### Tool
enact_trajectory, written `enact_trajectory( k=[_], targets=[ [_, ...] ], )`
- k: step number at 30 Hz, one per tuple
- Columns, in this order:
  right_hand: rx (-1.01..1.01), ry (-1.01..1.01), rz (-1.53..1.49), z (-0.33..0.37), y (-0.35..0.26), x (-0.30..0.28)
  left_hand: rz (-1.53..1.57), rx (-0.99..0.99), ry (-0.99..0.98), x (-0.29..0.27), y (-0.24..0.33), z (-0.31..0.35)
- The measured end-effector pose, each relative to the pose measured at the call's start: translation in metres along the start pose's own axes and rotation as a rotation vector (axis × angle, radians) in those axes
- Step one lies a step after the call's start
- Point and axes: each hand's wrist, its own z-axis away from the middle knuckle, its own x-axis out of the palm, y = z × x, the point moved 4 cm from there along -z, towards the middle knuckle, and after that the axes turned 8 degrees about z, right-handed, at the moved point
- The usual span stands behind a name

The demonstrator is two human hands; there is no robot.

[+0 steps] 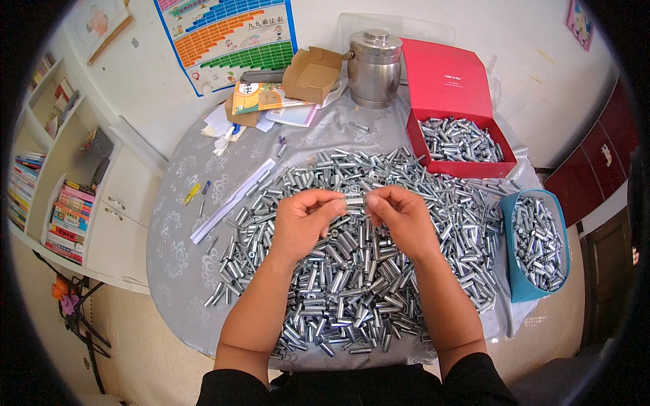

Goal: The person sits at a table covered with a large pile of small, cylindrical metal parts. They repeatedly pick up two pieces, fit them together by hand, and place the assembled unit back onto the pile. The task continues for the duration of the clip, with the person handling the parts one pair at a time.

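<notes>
Over the middle of a big pile of shiny metal sleeves and bolts (338, 260), my two hands meet at the fingertips. My left hand (301, 220) is closed, its thumb and forefinger pinching one end of a short silver metal sleeve (354, 201). The other end lies in the pinch of my right hand (403, 220). The fingers cover both ends of the sleeve, so whether a bolt sits inside cannot be told. Below and around the hands, loose sleeves and thinner threaded bolts lie in all directions.
An open red box (467, 168) of metal parts stands back right; a blue fabric bin (535, 292) of them is at the right edge. A steel canister (376, 71), cardboard box (313, 73) and papers stand at the back. Left lie a white strip (233, 201) and yellow-handled tool (192, 193).
</notes>
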Motion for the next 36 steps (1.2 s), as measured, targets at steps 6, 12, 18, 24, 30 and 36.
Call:
enact_trajectory(
  k=[6,12,18,24,30,36],
  targets=[
    [-0.007,0.023,-0.055,0.002,-0.007,0.005,-0.004,-0.003,0.009,-0.001,-0.002,0.001],
    [-0.066,0.08,-0.056,0.003,-0.014,0.008,0.025,-0.004,0.019,-0.001,-0.002,0.0],
    [-0.076,0.05,-0.062,0.001,-0.004,0.006,0.043,-0.002,0.01,-0.001,-0.003,0.0],
    [-0.038,0.017,-0.072,0.0,-0.001,0.005,0.026,-0.007,0.012,-0.001,-0.002,-0.001],
    [0.032,-0.029,-0.055,0.0,0.001,0.003,0.024,-0.012,0.022,-0.001,-0.003,0.0],
    [-0.211,0.189,0.058,0.0,-0.003,-0.002,0.046,-0.023,0.033,-0.003,-0.005,-0.001]
  ],
)
